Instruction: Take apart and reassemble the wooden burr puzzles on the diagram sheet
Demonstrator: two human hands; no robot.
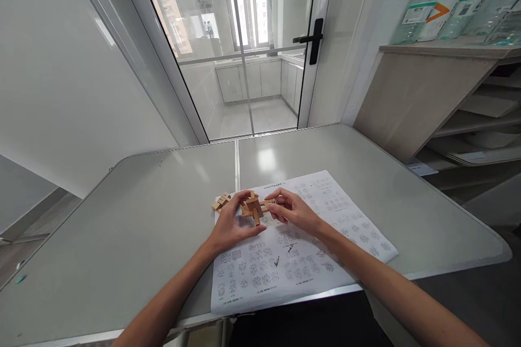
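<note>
Holding the wooden puzzle (253,207) between your two hands, you have it over the far left part of the printed paper (260,295). Your left hand (233,226) curves around it in a wide C, fingertips along its far side and thumb stretched out along its near side. Your right hand (295,211) closes in a narrow pinch on the piece that sticks out to the right, with the thumb and fingers on its end. A few upright and sideways pieces cross at the middle of the puzzle. Just beyond your left fingers, some loose wooden blocks (220,203) sit together at the paper's far left corner, partly hidden by your hand. The paper lies flat on the grey table (122,238), covered in rows of small drawings. Past the table you face a glass door (324,0) with a black handle (315,42), and clear bottles (451,16) stand on the shelf (427,95) to your right
</note>
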